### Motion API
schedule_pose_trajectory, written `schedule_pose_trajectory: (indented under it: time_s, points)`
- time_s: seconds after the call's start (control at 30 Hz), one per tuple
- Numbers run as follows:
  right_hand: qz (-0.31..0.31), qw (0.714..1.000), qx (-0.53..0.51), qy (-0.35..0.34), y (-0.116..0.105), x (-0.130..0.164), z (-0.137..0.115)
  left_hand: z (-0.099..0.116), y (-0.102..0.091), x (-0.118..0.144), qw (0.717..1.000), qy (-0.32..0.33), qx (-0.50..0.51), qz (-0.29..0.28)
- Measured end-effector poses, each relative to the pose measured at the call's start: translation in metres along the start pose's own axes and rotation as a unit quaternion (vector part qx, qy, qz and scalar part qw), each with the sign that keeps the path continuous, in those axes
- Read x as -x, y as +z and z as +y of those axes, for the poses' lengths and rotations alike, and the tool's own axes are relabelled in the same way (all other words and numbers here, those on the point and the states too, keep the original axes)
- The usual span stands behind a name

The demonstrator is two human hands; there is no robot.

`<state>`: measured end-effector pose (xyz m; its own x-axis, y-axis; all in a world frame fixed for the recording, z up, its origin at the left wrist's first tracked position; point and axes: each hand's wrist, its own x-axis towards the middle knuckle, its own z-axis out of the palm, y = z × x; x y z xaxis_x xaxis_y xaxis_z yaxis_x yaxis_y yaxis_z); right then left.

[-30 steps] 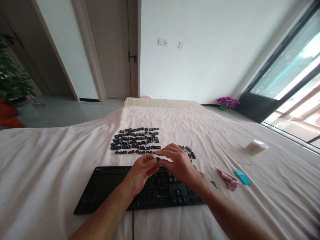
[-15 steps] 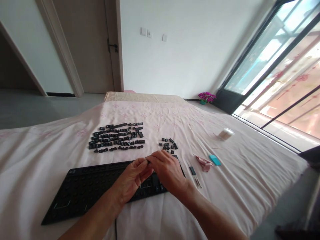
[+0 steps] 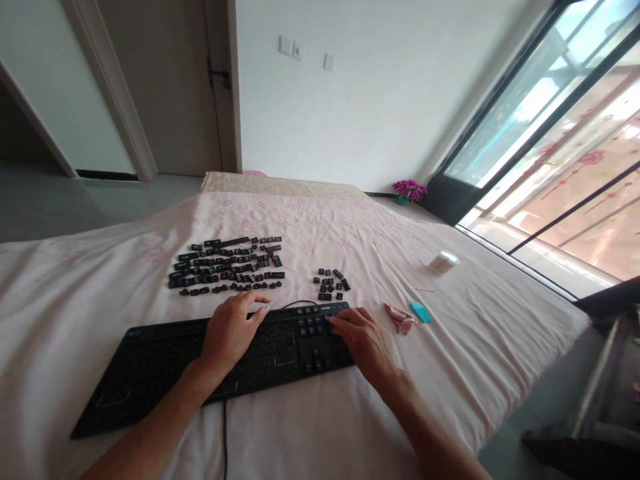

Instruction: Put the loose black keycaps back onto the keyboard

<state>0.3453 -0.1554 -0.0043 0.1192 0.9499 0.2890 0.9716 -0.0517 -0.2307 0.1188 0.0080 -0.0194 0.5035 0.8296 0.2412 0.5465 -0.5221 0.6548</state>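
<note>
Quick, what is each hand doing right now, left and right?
Left hand: open, holding nothing, resting on the keyboard.
Right hand: open, holding nothing, fingertips on the keyboard's right end.

- Ahead of you stands a plain white wall [image 3: 380, 100] with three small switch plates [image 3: 300, 52].
- To your left is a beige door [image 3: 165, 87] with a dark handle, over grey floor [image 3: 60, 210].
- On your right, tall dark-framed windows [image 3: 565, 133] let in bright daylight.
- A pot of purple flowers [image 3: 409, 190] sits in the corner.
</note>
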Motion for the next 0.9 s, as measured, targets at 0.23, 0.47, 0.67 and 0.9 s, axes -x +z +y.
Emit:
schedule_pose_trajectory:
  time_s: [0.23, 0.47, 0.67, 0.9]
  points:
    - [0.000, 0.997, 0.070, -0.035, 0.0069, -0.0006, -0.0008, -0.0006, 0.0060, 0.0023, 0.999, -0.004, -0.027, -0.036]
    - [-0.019, 0.991, 0.105, -0.077, 0.0086, -0.0005, 0.0030, -0.0028, 0.0065, 0.0023, 0.999, -0.002, -0.022, -0.038]
    - [-0.029, 0.989, 0.111, -0.097, 0.0070, -0.0002, 0.0060, -0.0024, 0.0073, 0.0021, 0.999, -0.001, -0.036, -0.040]
    - [-0.022, 0.984, 0.153, -0.093, 0.0101, 0.0035, 0.0012, -0.0011, 0.0076, 0.0040, 0.998, 0.006, -0.056, -0.038]
